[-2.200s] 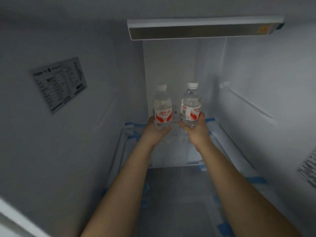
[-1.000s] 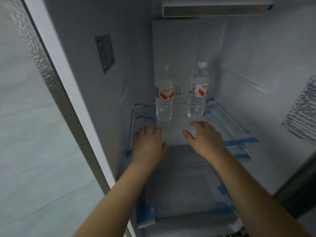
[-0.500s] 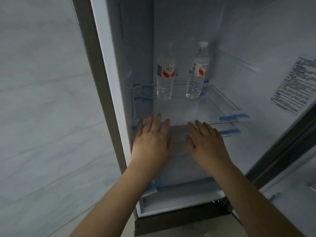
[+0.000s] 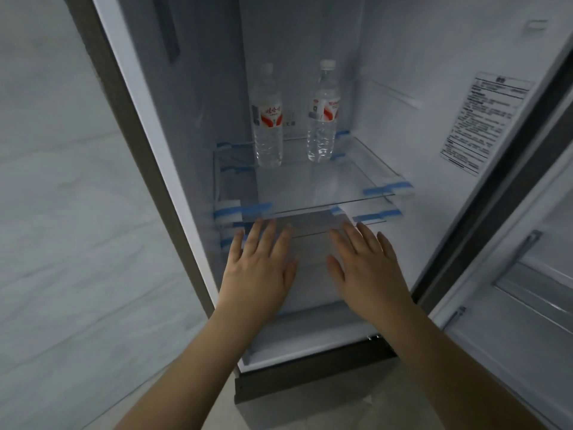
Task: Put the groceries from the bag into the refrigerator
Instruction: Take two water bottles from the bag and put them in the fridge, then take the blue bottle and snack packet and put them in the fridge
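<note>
You're standing at an open refrigerator (image 4: 403, 72) in what looks like a home kitchen.
Its white liner, glass shelf (image 4: 325, 187) still taped with blue strips (image 4: 379, 191) (so seemingly new), spec label (image 4: 483, 122) and door (image 4: 527, 274) with racks say domestic appliance; the pale marble-look wall (image 4: 62, 212) beside it and light floor (image 4: 341, 408) suit a household room.

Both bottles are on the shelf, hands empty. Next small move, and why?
Probably draw both hands back out of the fridge and turn to the bag for the next item. The left hand and right hand are open and hold nothing. The two water bottles stand upright on the glass shelf, apart from the hands. The bag is not in view.
</note>
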The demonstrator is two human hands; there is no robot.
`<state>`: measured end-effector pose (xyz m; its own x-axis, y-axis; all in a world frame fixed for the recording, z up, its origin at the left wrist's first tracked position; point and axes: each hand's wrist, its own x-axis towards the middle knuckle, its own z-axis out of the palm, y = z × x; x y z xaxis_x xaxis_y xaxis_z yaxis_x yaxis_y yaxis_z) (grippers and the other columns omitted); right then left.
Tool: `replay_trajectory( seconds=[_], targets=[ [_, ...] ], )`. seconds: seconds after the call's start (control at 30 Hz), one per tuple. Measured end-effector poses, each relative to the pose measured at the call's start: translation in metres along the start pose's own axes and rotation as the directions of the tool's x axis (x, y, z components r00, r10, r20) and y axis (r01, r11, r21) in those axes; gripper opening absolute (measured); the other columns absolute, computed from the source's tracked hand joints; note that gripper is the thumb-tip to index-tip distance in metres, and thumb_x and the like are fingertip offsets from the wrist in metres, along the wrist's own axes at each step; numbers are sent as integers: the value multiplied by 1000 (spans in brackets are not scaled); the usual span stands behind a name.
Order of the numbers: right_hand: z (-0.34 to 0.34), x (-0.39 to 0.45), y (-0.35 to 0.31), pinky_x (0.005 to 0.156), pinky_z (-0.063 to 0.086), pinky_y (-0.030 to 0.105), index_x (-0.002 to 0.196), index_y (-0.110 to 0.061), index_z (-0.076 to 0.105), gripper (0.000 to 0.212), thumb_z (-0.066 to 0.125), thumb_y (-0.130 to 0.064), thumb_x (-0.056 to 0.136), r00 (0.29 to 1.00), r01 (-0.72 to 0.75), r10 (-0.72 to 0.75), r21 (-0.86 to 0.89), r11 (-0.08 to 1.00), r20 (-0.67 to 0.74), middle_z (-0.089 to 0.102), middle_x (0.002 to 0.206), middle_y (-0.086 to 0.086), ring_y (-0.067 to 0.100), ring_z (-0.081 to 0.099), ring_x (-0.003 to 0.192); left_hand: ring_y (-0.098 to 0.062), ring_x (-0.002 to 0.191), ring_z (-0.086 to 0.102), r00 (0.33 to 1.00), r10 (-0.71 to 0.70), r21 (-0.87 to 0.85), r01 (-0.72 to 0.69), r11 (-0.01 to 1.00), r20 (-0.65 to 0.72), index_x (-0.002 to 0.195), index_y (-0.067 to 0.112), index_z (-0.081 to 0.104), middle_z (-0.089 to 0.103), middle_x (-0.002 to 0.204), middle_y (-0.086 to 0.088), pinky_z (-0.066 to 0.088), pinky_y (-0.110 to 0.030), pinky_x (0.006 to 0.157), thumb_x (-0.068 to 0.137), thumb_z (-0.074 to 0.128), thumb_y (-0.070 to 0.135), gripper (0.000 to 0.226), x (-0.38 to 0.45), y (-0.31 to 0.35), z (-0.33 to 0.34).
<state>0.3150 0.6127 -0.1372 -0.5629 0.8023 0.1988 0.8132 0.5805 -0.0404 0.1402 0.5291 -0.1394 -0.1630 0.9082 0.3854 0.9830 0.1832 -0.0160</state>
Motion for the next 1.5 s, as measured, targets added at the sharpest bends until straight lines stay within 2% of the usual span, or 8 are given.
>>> replay_trajectory(
  seconds=[0.13, 0.23, 0.4, 0.6, 0.8, 1.1, 1.27, 1.5],
  targets=[
    [1, -24, 21, 119, 8, 48, 152, -28, 16, 59, 10, -51, 98, 999, -29, 28, 36, 999, 33, 14, 161, 1, 24, 8, 148, -31, 142, 31, 1000, -12, 22, 12, 1000, 24, 144, 18, 42, 43, 149, -10, 21, -54, 115, 96, 29, 50, 59, -10, 30, -3],
    [-3, -44, 38, 117, 17, 50, 149, -24, 30, 64, 10, -51, 94, 1000, -17, 17, 69, 997, -2, 29, 157, 3, 27, 21, 145, -32, 142, 32, 998, -16, 23, 15, 1000, 60, 144, 18, 42, 43, 149, -9, 21, -54, 114, 96, 24, 54, 62, -18, 56, -4],
    [-4, -73, 69, 115, 17, 46, 147, -22, 36, 64, 13, -51, 94, 999, -42, 44, 106, 993, -10, 36, 153, 5, 28, 29, 143, -31, 141, 33, 995, -17, 40, 13, 999, 95, 143, 20, 43, 44, 149, -9, 22, -56, 114, 95, 26, 55, 62, -32, 97, -7],
    [4, -95, 79, 116, 13, 45, 148, -24, 32, 65, 10, -53, 94, 1000, -14, 10, 169, 986, 21, 31, 156, 3, 27, 23, 145, -30, 142, 31, 988, -47, 66, 38, 997, 147, 144, 22, 42, 45, 148, -8, 23, -56, 114, 95, 26, 56, 62, -62, 121, -9],
    [3, -107, 75, 117, 10, 44, 151, -25, 23, 56, 24, -49, 101, 997, 45, -57, 196, 980, 55, 21, 160, 2, 26, 15, 147, -28, 143, 30, 985, -89, 57, 82, 995, 151, 144, 26, 42, 42, 150, -6, 19, -53, 115, 95, 23, 57, 61, -89, 121, -24],
    [-7, -111, 1, 118, 16, 47, 150, -23, 24, 59, 19, -49, 98, 965, 241, -259, 225, 944, 53, 25, 158, 5, 26, 21, 145, -24, 148, 12, 924, -328, 118, 310, 943, 195, 151, 33, 25, 23, 160, -1, 3, -48, 118, 92, 5, 62, 69, -157, 68, -59],
    [-15, -123, -65, 117, 17, 46, 151, -23, 22, 56, 21, -47, 101, 920, 372, -390, 233, 898, 35, 23, 159, 4, 26, 19, 145, -22, 149, 5, 871, -456, 138, 437, 889, 181, 152, 34, 19, 15, 162, 2, 4, -48, 120, 89, 0, 64, 72, -210, 30, -85],
    [-32, -160, -187, 120, 9, 44, 153, -26, 11, 59, 15, -50, 100, 824, 534, -563, 244, 810, 66, 10, 162, -1, 22, 6, 148, -26, 145, 24, 795, -602, 161, 586, 794, 74, 145, 28, 39, 34, 155, -2, 17, -51, 116, 96, 19, 60, 62, -305, -32, -130]
  ],
)
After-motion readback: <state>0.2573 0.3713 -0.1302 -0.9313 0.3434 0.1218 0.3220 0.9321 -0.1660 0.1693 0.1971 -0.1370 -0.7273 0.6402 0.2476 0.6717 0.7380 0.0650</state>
